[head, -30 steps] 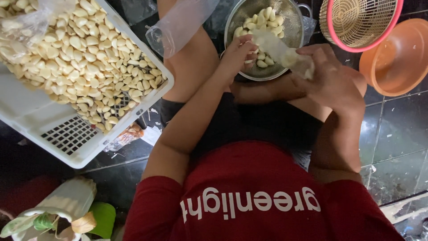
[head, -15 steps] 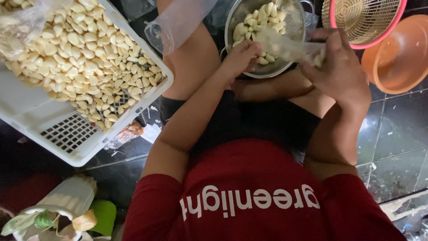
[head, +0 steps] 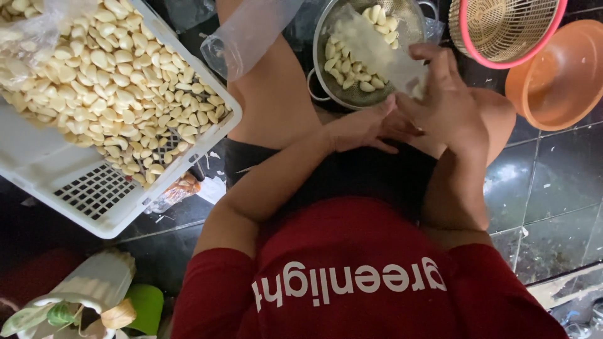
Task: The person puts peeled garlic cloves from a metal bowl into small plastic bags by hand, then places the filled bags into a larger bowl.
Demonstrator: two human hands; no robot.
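The right hand [head: 449, 103] pinches a thin clear plastic bag [head: 377, 47] of peeled garlic cloves over the metal colander [head: 326, 37]. The left hand [head: 367, 129] rests just beside it, grip loose and empty. The bag looks soft, light and slippery; hold its mouth. Below is dark, wet-looking tiled floor [head: 553, 188].

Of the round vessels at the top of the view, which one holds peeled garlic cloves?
The metal colander, beside the hands. The pink-rimmed woven basket and the orange bowl to its right hold none.
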